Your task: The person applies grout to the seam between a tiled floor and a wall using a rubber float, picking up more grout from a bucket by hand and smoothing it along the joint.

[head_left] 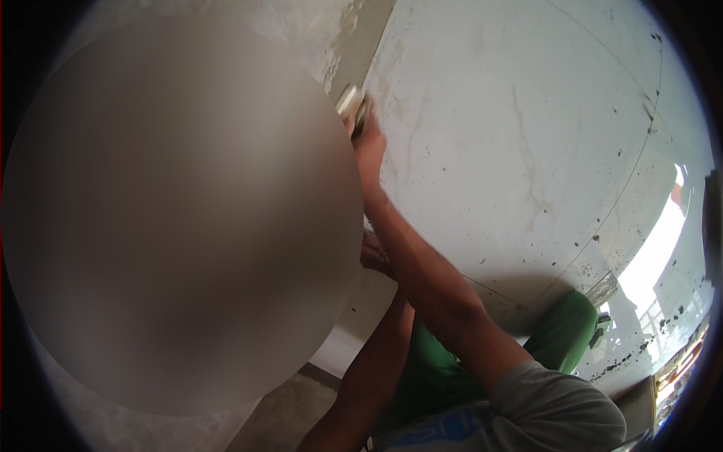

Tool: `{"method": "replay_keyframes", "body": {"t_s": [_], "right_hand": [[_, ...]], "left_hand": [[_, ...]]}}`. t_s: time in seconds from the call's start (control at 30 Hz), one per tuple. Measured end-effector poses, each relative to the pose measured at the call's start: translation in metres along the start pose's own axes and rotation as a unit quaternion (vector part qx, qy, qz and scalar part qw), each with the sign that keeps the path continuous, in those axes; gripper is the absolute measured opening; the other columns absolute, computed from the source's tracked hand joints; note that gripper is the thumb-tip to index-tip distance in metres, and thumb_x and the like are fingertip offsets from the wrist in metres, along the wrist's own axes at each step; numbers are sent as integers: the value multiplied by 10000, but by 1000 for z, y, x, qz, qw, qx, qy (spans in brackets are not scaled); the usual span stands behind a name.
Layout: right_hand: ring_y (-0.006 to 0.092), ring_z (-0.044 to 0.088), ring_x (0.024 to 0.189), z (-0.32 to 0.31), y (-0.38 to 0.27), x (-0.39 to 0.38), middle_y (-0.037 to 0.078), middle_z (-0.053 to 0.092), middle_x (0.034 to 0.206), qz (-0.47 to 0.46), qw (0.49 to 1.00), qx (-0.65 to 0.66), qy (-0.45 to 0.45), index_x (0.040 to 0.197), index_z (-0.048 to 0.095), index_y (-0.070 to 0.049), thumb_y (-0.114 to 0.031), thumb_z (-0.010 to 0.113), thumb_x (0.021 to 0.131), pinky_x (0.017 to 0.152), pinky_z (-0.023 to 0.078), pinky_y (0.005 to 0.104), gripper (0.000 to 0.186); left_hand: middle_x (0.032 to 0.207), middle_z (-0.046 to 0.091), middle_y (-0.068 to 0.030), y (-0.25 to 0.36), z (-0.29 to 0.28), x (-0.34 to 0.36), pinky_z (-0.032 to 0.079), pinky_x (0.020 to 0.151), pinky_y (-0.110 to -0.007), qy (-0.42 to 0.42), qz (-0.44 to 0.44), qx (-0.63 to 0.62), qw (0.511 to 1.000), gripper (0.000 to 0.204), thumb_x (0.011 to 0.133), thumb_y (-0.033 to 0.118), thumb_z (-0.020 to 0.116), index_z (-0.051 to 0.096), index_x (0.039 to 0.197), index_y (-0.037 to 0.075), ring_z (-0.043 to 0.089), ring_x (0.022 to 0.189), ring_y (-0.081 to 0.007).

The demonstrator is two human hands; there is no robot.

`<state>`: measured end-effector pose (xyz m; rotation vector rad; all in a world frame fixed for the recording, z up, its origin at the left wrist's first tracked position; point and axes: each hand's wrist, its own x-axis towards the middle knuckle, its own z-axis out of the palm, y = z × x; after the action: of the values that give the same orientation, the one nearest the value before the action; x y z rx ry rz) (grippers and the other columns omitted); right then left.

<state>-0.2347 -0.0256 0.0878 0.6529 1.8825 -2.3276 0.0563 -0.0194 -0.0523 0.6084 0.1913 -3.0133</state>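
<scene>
My right hand reaches forward and is closed around a pale, block-like thing, slightly smeared by motion. That thing sits by the edge where white marbled tiles meet a grey strip. Nearer to me, below the right forearm, is my left hand, bent inward. A large blurred disc covers part of it, so its fingers and anything in them cannot be made out. Something whitish shows just above the left hand, too little of it to name.
Rough grey plaster lies beyond the strip at the upper left. Thin joints and dark specks cross the tiles, with a bright reflection at the right. My green-trousered knee is bent over the tiles. The blurred disc hides most of the left side.
</scene>
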Motion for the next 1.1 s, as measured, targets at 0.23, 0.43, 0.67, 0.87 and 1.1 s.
{"method": "replay_keyframes", "body": {"t_s": [0.23,0.43,0.67,0.87,1.1], "right_hand": [[473,720,1245,1,-12,10,344,719,1306,-196,977,-79,14,1540,501,115,-171,575,1074,1060,566,462,552],[333,740,857,-10,39,-10,258,741,1016,-209,968,-105,90,1532,528,60,-145,557,1065,812,589,452,511],[564,685,1156,-6,-18,43,385,686,1266,-68,997,-31,-16,1544,487,73,-171,576,1052,1006,565,545,556],[372,769,830,13,48,-80,274,743,939,37,999,-35,-1,1596,419,65,-213,575,1105,739,592,466,585],[433,752,921,6,17,-70,317,717,1041,-138,985,-103,-26,1593,401,45,-145,604,1079,806,582,492,584]], "left_hand": [[1445,575,-141,-16,-9,8,481,1081,-410,2,17,18,1000,404,1133,249,542,540,1444,-9,585,1343,-230],[1402,582,-134,-30,-1,18,499,1042,-409,9,-20,32,999,385,1123,254,544,550,1410,-3,594,1314,-225],[1352,589,-125,-21,-6,16,521,997,-407,-11,11,22,1000,364,1112,259,547,562,1370,3,604,1279,-220],[1310,595,-118,-12,7,11,540,958,-405,-3,-7,32,999,347,1103,264,549,573,1337,8,612,1250,-215],[1260,602,-110,-17,17,13,562,913,-403,-87,-45,-72,993,329,1092,270,552,585,1297,15,622,1215,-210]]}}
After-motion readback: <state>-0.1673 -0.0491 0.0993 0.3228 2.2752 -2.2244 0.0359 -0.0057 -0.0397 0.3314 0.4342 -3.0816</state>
